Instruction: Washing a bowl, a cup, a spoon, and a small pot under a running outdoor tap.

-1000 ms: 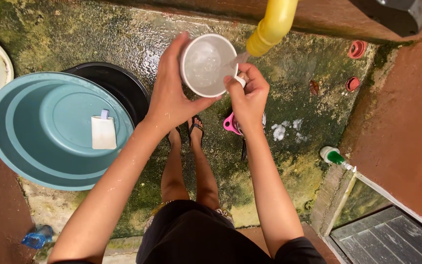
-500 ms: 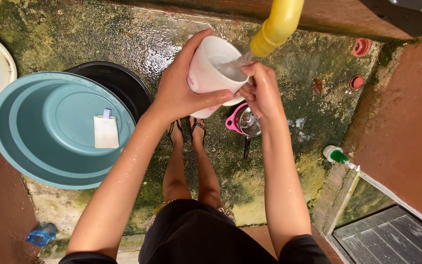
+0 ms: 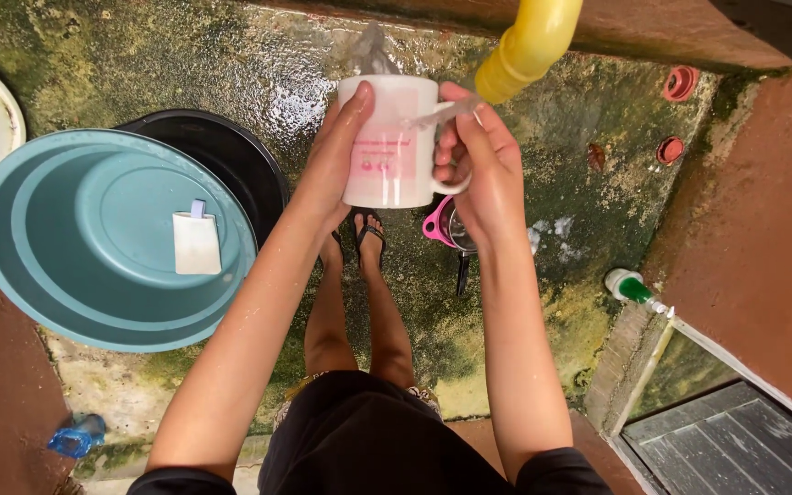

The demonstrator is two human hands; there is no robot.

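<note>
A white ceramic mug with a pink printed panel [image 3: 389,142] sits in the upper middle of the frame, held up between both hands under the yellow plastic spout [image 3: 526,41] that comes in from the top edge. The left hand [image 3: 336,160] wraps the mug's left wall, its fingers [image 3: 357,105] curled up to the rim and clasped on the body. The right hand [image 3: 483,170] is on the handle side, its fingers [image 3: 469,124] closed about the handle and rim, with a thin stream of water crossing just above them. The mug's long axis points away towards the top of the frame, mouth towards the wet, mossy concrete floor [image 3: 258,64] beyond, base towards the person; its handle sticks out to the right, so the right hand is the nearer one to the handle and the left to the plain wall.

At the left of the frame lies a large teal plastic basin [image 3: 66,275], overlapping a black round basin [image 3: 240,156]; a small white rectangular piece [image 3: 196,243] rests inside the teal one. Below the mug, a pink-handled strainer [image 3: 442,225] lies on the floor beside the person's sandalled feet [image 3: 368,234]. A green-capped bottle [image 3: 632,289] stands at the right.
</note>
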